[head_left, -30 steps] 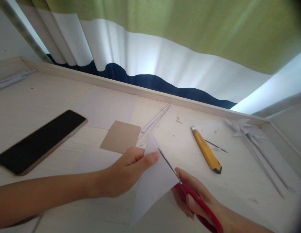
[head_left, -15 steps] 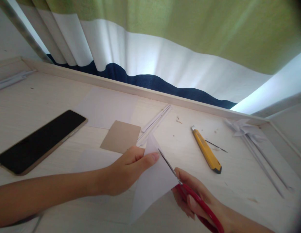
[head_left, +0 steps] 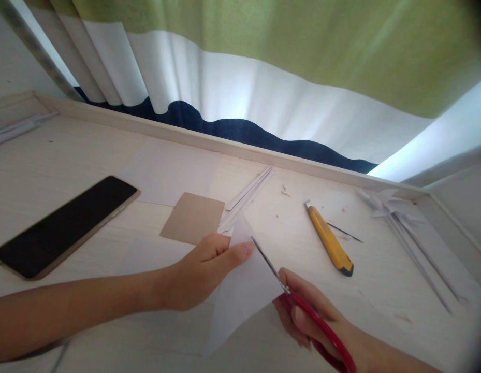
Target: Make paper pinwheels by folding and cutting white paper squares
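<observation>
A white sheet of paper [head_left: 244, 295], pointed at its top, hangs between my hands above the table. My left hand [head_left: 209, 269] pinches it near the upper part, thumb on the near face. The red-handled scissors [head_left: 316, 324] are held in my right hand [head_left: 302, 305], their blades slanting up and left along the paper's right side, with the tips close to my left thumb. How far apart the blades are is hard to tell. Just behind my left hand lies a square brown card [head_left: 193, 217] on the table.
A black phone [head_left: 67, 228] lies at left. Folded paper strips [head_left: 250, 191] and a white sheet [head_left: 174, 173] are behind the card. At right are a yellow cutter [head_left: 329, 238], a thin dark stick [head_left: 345, 232] and paper pinwheels [head_left: 385, 204]. A raised table edge [head_left: 232, 147] runs before the curtain.
The scissors and my right hand have shifted very slightly left. My left hand keeps its pinch on the paper with hardly any movement.
</observation>
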### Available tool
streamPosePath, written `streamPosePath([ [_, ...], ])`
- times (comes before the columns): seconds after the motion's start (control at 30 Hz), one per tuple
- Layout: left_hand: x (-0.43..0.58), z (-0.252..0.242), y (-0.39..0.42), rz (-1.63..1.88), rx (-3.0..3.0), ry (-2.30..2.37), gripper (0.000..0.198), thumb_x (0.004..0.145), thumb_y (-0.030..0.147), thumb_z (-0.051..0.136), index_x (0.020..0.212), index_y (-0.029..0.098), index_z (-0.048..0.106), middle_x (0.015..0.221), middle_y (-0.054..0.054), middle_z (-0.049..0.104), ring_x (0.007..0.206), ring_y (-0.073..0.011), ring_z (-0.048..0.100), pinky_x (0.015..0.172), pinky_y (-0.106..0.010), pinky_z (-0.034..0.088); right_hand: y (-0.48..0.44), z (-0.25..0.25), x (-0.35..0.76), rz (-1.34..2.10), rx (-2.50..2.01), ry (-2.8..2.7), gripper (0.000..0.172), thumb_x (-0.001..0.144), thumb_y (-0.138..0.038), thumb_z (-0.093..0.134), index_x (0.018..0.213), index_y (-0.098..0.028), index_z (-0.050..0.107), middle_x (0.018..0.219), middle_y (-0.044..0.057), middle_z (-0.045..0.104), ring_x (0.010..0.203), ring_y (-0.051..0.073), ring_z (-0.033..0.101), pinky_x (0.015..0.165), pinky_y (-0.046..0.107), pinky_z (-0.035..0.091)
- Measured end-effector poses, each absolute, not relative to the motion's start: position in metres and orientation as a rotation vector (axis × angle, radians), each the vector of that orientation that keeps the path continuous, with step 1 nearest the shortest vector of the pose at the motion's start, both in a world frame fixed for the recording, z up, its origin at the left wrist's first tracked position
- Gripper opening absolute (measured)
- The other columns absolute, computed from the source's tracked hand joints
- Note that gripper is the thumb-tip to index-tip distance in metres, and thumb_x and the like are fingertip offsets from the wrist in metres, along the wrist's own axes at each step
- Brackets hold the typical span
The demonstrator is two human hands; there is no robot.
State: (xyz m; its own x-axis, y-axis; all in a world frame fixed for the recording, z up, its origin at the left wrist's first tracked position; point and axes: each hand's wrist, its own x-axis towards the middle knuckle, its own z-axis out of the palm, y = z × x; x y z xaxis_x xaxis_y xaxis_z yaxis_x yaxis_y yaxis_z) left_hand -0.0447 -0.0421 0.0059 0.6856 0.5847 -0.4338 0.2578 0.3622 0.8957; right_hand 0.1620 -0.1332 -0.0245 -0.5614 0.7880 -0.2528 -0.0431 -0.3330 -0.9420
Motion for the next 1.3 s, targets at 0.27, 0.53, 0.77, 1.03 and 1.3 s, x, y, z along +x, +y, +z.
streamPosePath([
  [0.27, -0.0453, 0.0028, -0.0426, 0.261, 1.198, 0.836, 0.042, 0.078, 0.053, 0.04, 0.064, 0.013, 0.047, 0.054, 0.004, 0.04, 0.05, -0.0082, 0.039, 0.046, -0.02, 0.032, -0.1377, -0.0301, 0.1625, 1.952, -1.009, -1.305, 0.026, 0.085, -0.047, 0.038, 0.09, -0.022, 0.04, 0.06, -0.006, 0.033, 0.049, 0.007, 0.028, 0.043, 0.02, 0.02],
  [0.53, -0.0449, 0.0053, -0.0411, 0.245, 1.179, 0.813, 0.043, 0.077, 0.052, 0.041, 0.06, 0.014, 0.047, 0.054, 0.003, 0.041, 0.049, -0.0086, 0.04, 0.046, -0.02, 0.033, -0.1375, -0.0277, 0.1617, 1.932, -1.063, -1.298, 0.026, 0.085, -0.046, 0.039, 0.086, -0.02, 0.038, 0.062, -0.005, 0.036, 0.05, 0.006, 0.029, 0.043, 0.02, 0.02],
  [0.77, -0.0444, 0.0061, -0.0401, 0.24, 1.182, 0.803, 0.041, 0.076, 0.052, 0.043, 0.063, 0.014, 0.05, 0.053, 0.003, 0.041, 0.047, -0.0094, 0.039, 0.046, -0.021, 0.034, -0.1349, -0.0237, 0.1584, 1.929, -1.066, -1.297, 0.026, 0.085, -0.045, 0.041, 0.084, -0.02, 0.038, 0.061, -0.005, 0.034, 0.049, 0.006, 0.027, 0.043, 0.02, 0.019],
  [1.03, -0.0453, 0.0041, -0.0407, 0.237, 1.161, 0.85, 0.042, 0.077, 0.052, 0.043, 0.061, 0.013, 0.048, 0.053, 0.003, 0.039, 0.049, -0.0092, 0.039, 0.045, -0.02, 0.032, -0.1294, -0.0207, 0.1546, 1.941, -0.995, -1.35, 0.026, 0.086, -0.046, 0.039, 0.084, -0.021, 0.032, 0.059, -0.007, 0.035, 0.047, 0.005, 0.025, 0.044, 0.019, 0.021],
  [1.3, -0.0441, 0.0042, -0.0417, 0.198, 1.15, 0.796, 0.043, 0.078, 0.052, 0.042, 0.069, 0.011, 0.052, 0.057, 0.002, 0.041, 0.052, -0.0093, 0.04, 0.049, -0.021, 0.034, -0.1325, -0.0226, 0.1582, 1.979, -1.032, -1.341, 0.029, 0.084, -0.049, 0.038, 0.085, -0.02, 0.033, 0.062, -0.006, 0.032, 0.05, 0.006, 0.026, 0.045, 0.021, 0.019],
])
